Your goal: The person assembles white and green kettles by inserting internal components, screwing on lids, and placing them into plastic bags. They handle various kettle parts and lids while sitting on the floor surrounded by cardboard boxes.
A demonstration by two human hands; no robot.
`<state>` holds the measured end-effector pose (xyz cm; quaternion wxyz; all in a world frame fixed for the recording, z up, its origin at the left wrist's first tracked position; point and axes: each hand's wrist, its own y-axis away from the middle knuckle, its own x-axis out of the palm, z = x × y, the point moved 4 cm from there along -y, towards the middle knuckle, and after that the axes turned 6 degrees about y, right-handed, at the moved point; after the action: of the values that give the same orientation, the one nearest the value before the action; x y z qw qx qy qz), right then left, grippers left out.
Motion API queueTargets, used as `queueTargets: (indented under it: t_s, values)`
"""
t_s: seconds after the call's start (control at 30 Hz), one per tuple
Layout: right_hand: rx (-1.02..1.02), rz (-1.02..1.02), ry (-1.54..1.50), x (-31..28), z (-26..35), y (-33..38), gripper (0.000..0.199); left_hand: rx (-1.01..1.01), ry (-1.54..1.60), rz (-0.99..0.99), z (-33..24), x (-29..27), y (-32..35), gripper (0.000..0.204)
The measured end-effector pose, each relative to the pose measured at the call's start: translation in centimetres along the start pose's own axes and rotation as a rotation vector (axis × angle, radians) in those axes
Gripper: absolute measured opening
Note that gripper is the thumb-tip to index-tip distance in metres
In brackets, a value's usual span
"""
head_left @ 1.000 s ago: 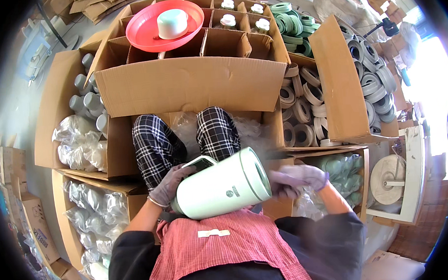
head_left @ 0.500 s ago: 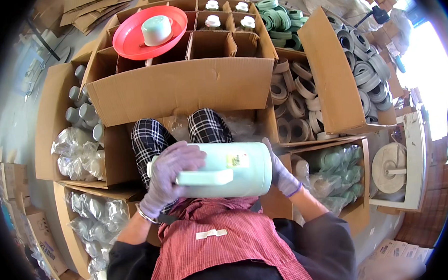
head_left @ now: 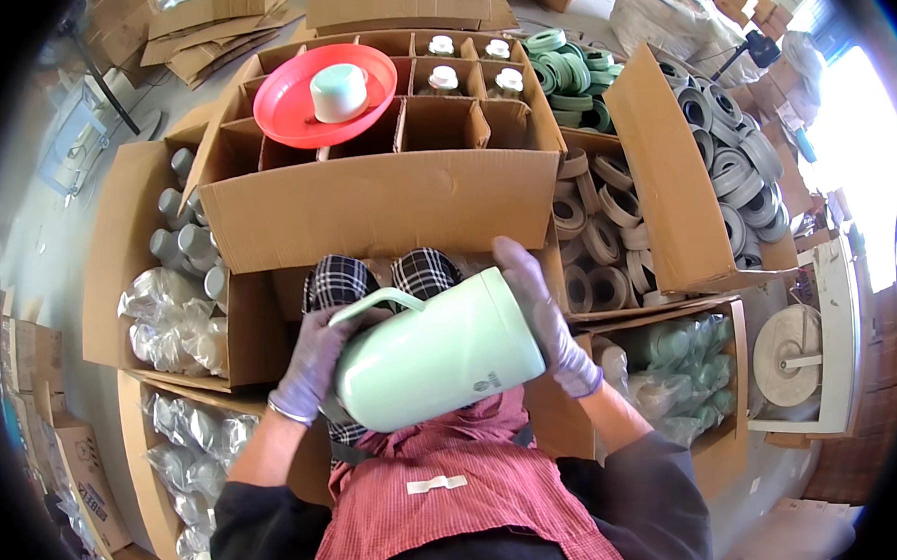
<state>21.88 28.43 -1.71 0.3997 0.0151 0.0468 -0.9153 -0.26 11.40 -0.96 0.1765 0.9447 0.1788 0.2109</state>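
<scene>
A mint-green thermos jug (head_left: pixel 437 353) lies sideways above my lap, held between my two gloved hands. Its handle is on the far side, and a small dark mark shows near its right end. My left hand (head_left: pixel 319 364) grips the left end by the handle, some fingers hidden behind the jug. Against the flat right end presses my right hand (head_left: pixel 542 311), its fingers pointing away from me. Ahead, a red round tray (head_left: pixel 279 107) rests on a divided cardboard box (head_left: pixel 380 208), with a pale green cup-shaped lid (head_left: pixel 339 93) in it.
White-capped bottles (head_left: pixel 444 80) stand in the box's compartments. Grey cups (head_left: pixel 199 249) fill a box at left, above bagged clear parts (head_left: pixel 180 432). To the right are boxes of grey rings (head_left: pixel 602 243) and bagged green parts (head_left: pixel 678 370). Green rings (head_left: pixel 564 70) lie farther back.
The jug has been turned, so its handle moved from the near side to the far side and the sticker is out of sight. Its right end now points more away from me.
</scene>
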Motion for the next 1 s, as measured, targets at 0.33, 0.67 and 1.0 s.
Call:
queueTargets:
  t_s: [0.33, 0.67, 1.0]
  values:
    - [-0.521, 0.289, 0.510, 7.8, 11.1, -13.0, 0.047, 0.607, -0.006, -0.391, -1.3, -7.4, 3.4, 0.032]
    - [-0.378, 0.652, 1.402, 11.3, 6.9, -37.6, 0.086, 0.581, 0.974, -0.219, 5.1, -11.6, 1.1, 0.055]
    - [-1.269, -0.019, 0.837, 12.4, 10.5, -9.4, 0.053, 1.141, -0.009, -0.610, -4.2, -9.0, -2.5, 0.036]
